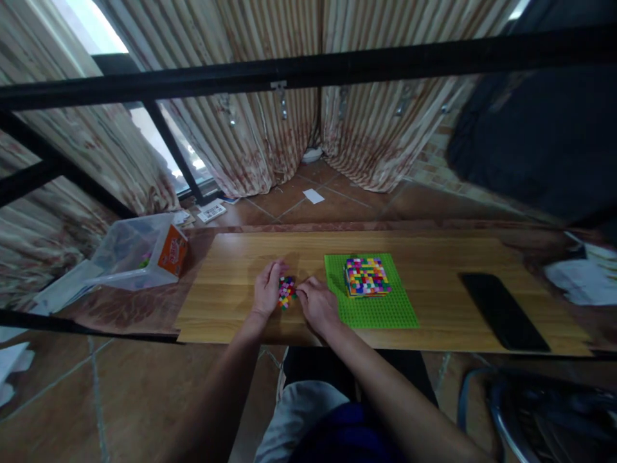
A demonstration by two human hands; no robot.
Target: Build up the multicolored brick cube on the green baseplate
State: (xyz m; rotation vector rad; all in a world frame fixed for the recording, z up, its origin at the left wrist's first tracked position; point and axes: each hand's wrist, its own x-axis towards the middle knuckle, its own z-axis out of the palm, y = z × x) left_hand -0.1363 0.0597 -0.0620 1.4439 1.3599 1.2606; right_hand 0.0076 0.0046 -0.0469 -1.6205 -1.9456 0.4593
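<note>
Now both hands, left hand (267, 289) and right hand (317, 303), are pinching a small block square (286, 291) with narrow fingers, lying flat on the tabletop (434, 257); the clear box (137, 251) is lying tipped over.

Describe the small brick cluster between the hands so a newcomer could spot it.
On the long wooden tabletop, left of the green studded baseplate, sits a small multicoloured brick cluster between the left hand and right hand. It is smaller than the multicoloured slab on the baseplate.
</note>
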